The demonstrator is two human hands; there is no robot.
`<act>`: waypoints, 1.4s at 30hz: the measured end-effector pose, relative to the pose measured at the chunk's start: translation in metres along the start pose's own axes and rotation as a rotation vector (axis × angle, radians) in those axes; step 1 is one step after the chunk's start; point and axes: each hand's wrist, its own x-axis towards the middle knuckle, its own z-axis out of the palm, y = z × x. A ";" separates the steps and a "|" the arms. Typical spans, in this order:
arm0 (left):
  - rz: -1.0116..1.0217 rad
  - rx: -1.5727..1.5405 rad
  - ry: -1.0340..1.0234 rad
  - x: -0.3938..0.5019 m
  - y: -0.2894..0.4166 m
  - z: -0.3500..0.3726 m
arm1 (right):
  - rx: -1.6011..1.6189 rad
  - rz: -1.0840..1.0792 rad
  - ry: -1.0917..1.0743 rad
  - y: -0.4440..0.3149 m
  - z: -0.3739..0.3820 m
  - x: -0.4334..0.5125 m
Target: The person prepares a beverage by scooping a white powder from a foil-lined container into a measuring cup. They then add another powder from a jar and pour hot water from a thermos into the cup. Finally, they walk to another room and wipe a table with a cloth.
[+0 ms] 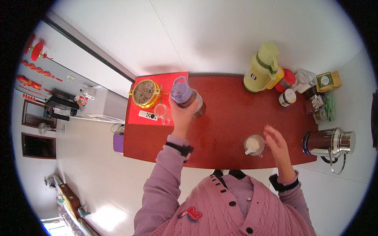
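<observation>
My left hand is closed around a clear bottle with a purple lid and loop handle, over the left part of a dark red table. Beside it, a clear glass mug and a white remote control rest on a red sheet. My right hand is empty, its fingers apart, just right of a glass cup that holds a pale powder and a white scoop.
A gold bowl of dark sticks or seeds stands at the back left. Along the back right are a green thermos jug, a white-lidded jar, a red-lidded container and several packets. A steel flask lies near the right edge.
</observation>
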 end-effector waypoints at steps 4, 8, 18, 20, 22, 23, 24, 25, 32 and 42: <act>-0.098 0.073 0.206 0.069 -0.057 0.013 | -0.045 0.168 0.114 0.040 -0.028 -0.030; -0.043 0.303 0.374 0.117 -0.094 0.028 | -0.037 0.313 0.199 0.061 -0.042 -0.053; 0.051 0.393 0.392 0.176 -0.168 0.025 | -0.062 0.392 0.378 0.080 -0.067 -0.081; 0.055 0.295 0.320 0.190 -0.185 0.023 | -0.089 0.373 0.370 0.084 -0.070 -0.082; -0.001 0.117 0.231 0.201 -0.199 0.017 | -0.186 0.343 0.378 0.087 -0.078 -0.080; 0.020 0.150 0.238 0.205 -0.205 0.015 | -0.262 0.317 0.366 0.088 -0.083 -0.076; 0.061 0.107 0.215 0.208 -0.209 0.012 | -0.284 0.264 0.368 0.089 -0.088 -0.073; 0.087 0.090 0.188 0.209 -0.212 0.009 | -0.300 0.207 0.366 0.090 -0.093 -0.067; -0.120 0.869 0.378 0.194 -0.212 -0.003 | -0.315 0.116 0.386 0.099 -0.132 0.017; 0.102 0.237 -0.040 0.061 -0.091 0.062 | -0.506 -0.232 0.688 0.074 -0.201 0.172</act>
